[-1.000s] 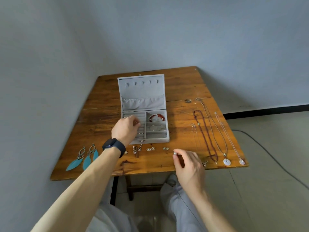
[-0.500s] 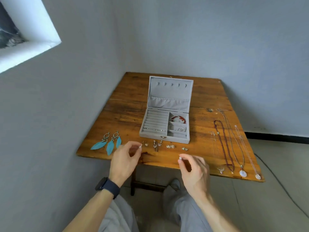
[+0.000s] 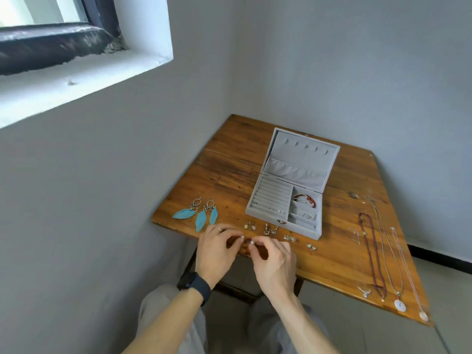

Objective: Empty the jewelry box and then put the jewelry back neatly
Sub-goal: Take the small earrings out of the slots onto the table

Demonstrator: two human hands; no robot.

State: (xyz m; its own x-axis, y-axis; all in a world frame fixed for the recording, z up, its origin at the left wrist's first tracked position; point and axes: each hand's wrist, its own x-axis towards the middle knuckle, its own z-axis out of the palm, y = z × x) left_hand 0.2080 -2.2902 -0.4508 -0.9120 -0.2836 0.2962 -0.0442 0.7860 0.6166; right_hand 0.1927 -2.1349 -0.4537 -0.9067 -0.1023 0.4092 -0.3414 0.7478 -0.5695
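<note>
At the near table [image 3: 229,162] edge, the left hand [image 3: 215,251], back from the box [image 3: 301,229] with an unclear grip, is meeting the right hand [image 3: 274,264] pinching a stud [image 3: 252,242], so emptying is probably continuing.

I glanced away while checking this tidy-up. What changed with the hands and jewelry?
The left hand left the ring rows of the jewelry box and drew back to the table edge, pinching a tiny piece. The right hand, pinching a pale stud, moved left to meet it. Box, feather earrings and necklaces lie as before.
</note>
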